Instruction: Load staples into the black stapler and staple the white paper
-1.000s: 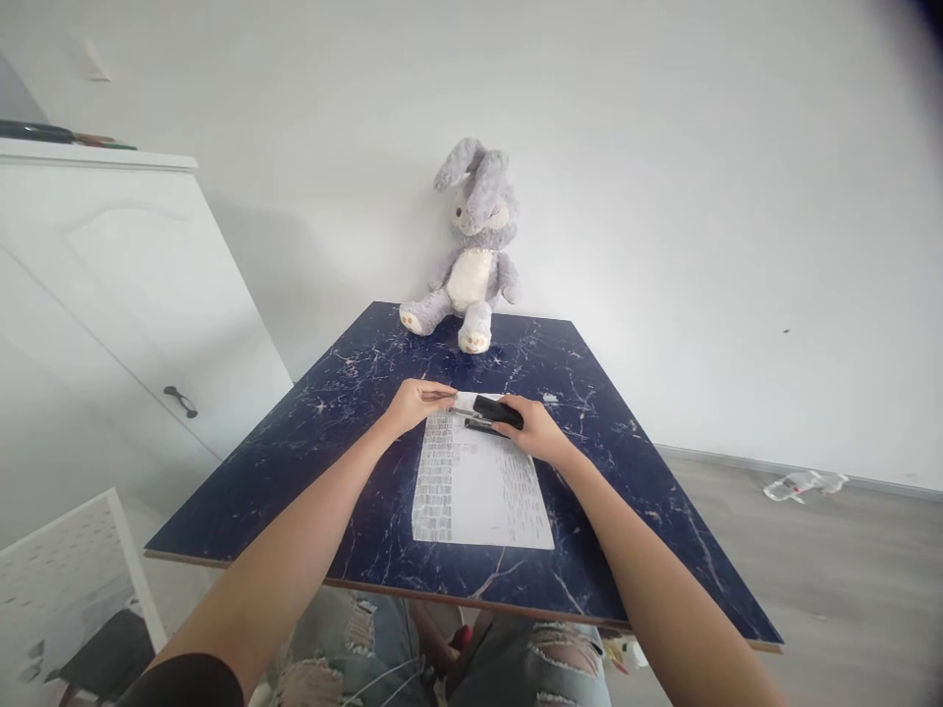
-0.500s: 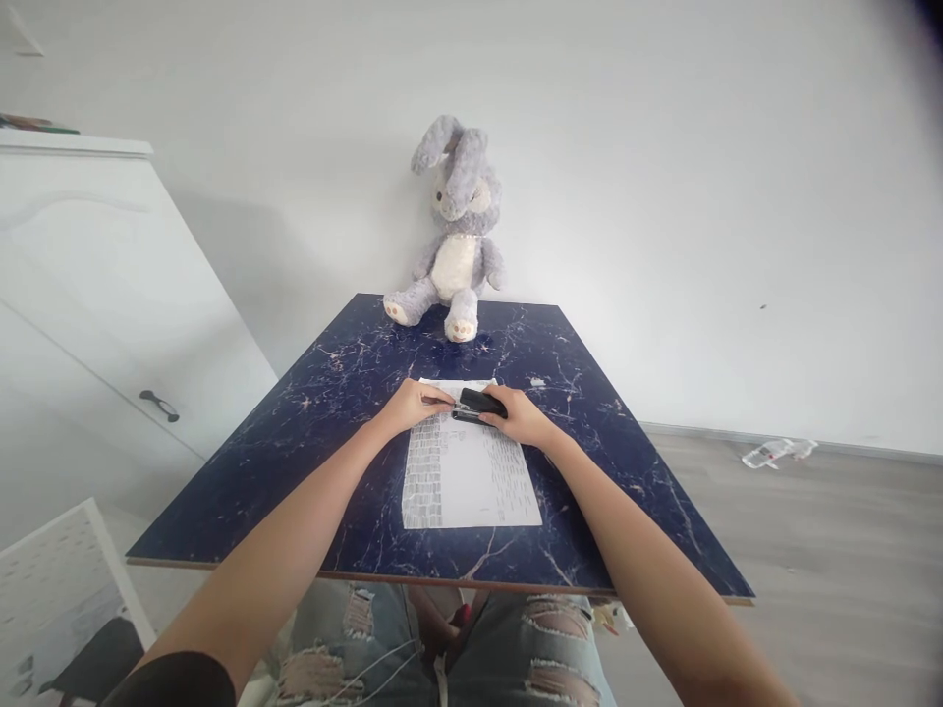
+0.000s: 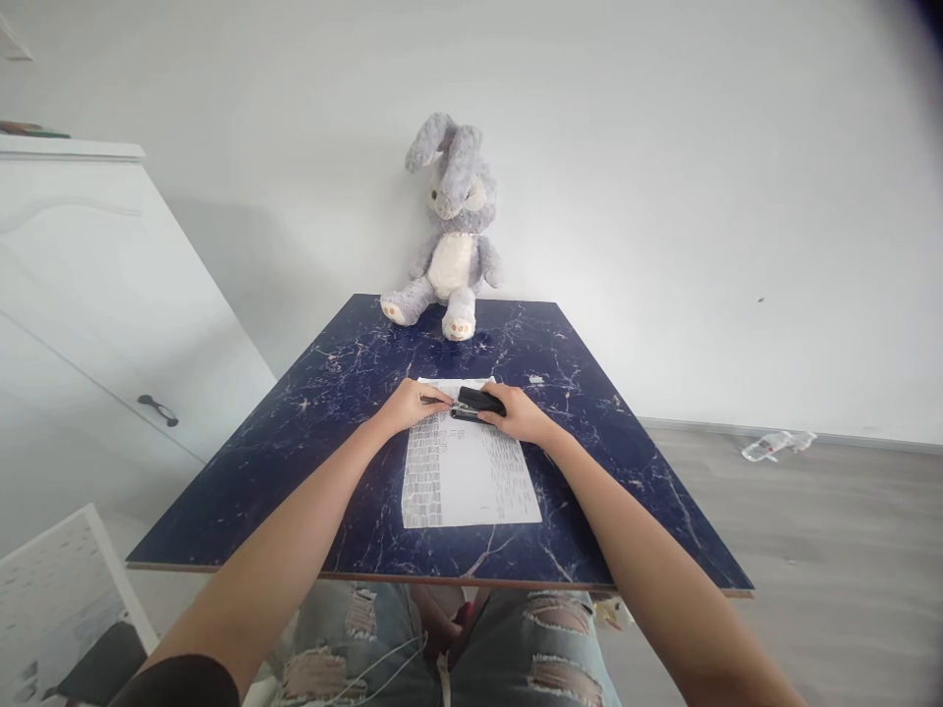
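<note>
A printed sheet of paper lies on the dark blue marbled table. My right hand grips a black stapler over the paper's far part. My left hand is closed in a pinch at the stapler's left end, fingertips on a thin metal piece there. Both forearms reach out over the table's near edge.
A grey plush rabbit sits at the table's far edge against the white wall. A white cabinet stands to the left. A clear plastic bottle lies on the grey floor at right. A small white scrap lies on the table.
The view has shifted a little, with table and rabbit sliding left and up. The stapler has moved slightly left toward my left hand; both hands keep their grip.
</note>
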Demonstrator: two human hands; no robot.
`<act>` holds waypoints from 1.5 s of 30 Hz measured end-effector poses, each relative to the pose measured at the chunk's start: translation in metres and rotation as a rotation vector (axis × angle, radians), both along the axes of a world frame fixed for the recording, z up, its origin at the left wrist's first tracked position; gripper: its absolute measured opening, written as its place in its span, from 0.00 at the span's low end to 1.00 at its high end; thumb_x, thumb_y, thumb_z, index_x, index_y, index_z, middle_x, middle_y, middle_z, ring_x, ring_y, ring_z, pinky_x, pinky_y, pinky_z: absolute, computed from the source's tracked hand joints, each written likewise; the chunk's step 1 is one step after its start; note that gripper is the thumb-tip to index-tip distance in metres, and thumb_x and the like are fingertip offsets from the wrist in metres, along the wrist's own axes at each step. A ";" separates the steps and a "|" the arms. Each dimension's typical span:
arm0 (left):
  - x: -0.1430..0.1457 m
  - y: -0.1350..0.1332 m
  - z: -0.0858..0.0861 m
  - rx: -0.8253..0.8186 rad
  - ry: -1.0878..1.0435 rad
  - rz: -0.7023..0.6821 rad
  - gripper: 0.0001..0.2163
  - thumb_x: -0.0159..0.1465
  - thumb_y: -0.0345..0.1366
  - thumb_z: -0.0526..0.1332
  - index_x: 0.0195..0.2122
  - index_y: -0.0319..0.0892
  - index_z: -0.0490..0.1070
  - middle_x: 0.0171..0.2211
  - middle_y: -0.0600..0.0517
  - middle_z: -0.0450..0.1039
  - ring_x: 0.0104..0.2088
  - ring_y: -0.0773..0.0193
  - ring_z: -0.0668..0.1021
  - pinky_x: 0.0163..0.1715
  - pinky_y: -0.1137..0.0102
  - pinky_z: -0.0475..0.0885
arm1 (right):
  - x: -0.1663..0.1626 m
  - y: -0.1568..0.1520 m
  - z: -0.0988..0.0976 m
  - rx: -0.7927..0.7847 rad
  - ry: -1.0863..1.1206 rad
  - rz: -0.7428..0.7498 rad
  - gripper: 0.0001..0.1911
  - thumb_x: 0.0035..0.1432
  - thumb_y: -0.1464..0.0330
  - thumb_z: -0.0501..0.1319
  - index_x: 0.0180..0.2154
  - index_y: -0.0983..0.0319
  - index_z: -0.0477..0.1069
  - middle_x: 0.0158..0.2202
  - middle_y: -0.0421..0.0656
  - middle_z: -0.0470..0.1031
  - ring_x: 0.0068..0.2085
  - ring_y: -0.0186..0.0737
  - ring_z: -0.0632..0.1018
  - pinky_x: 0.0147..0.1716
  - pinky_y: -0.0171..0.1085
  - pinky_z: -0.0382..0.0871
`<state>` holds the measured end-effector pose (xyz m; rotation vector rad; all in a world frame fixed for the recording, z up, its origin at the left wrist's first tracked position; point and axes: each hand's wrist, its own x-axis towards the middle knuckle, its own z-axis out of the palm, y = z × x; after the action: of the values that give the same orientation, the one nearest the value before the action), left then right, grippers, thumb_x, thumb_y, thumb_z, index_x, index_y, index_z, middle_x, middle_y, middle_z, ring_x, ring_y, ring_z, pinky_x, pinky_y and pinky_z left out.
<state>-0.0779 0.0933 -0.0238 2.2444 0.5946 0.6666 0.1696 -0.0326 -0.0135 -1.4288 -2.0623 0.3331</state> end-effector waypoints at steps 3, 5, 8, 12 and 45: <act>-0.009 0.004 0.003 0.000 0.037 -0.029 0.10 0.63 0.41 0.68 0.44 0.48 0.85 0.44 0.51 0.84 0.45 0.54 0.85 0.53 0.62 0.77 | 0.002 0.001 -0.001 0.004 0.026 0.009 0.07 0.62 0.67 0.64 0.42 0.61 0.71 0.37 0.43 0.76 0.37 0.42 0.74 0.37 0.37 0.63; -0.017 0.008 0.006 -0.010 0.067 -0.072 0.11 0.64 0.40 0.67 0.46 0.49 0.84 0.47 0.51 0.83 0.48 0.54 0.83 0.55 0.61 0.76 | 0.005 0.001 -0.001 0.004 0.067 0.006 0.07 0.62 0.65 0.64 0.41 0.61 0.72 0.36 0.43 0.76 0.36 0.41 0.74 0.37 0.37 0.63; -0.024 0.010 0.008 -0.067 0.100 -0.114 0.12 0.64 0.40 0.66 0.47 0.49 0.83 0.47 0.50 0.83 0.50 0.54 0.83 0.56 0.61 0.76 | 0.010 -0.001 0.002 -0.021 0.134 0.004 0.10 0.62 0.62 0.64 0.39 0.62 0.73 0.34 0.42 0.76 0.35 0.41 0.74 0.36 0.37 0.64; -0.012 -0.002 0.007 -0.173 -0.002 -0.118 0.13 0.60 0.41 0.71 0.44 0.44 0.83 0.42 0.47 0.84 0.44 0.53 0.85 0.50 0.60 0.79 | 0.008 -0.006 0.008 -0.035 0.204 0.086 0.14 0.61 0.59 0.65 0.43 0.62 0.75 0.38 0.43 0.77 0.37 0.43 0.76 0.39 0.38 0.67; 0.006 -0.012 -0.014 0.277 0.343 -0.138 0.26 0.70 0.56 0.57 0.68 0.60 0.64 0.73 0.51 0.54 0.73 0.44 0.53 0.70 0.44 0.38 | 0.069 -0.020 0.028 -0.223 0.099 -0.049 0.15 0.56 0.59 0.68 0.41 0.61 0.79 0.36 0.41 0.79 0.37 0.44 0.76 0.37 0.39 0.65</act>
<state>-0.0715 0.0815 -0.0380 2.6593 0.5288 0.3093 0.2390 -0.0523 0.0142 -1.5561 -1.9558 0.6170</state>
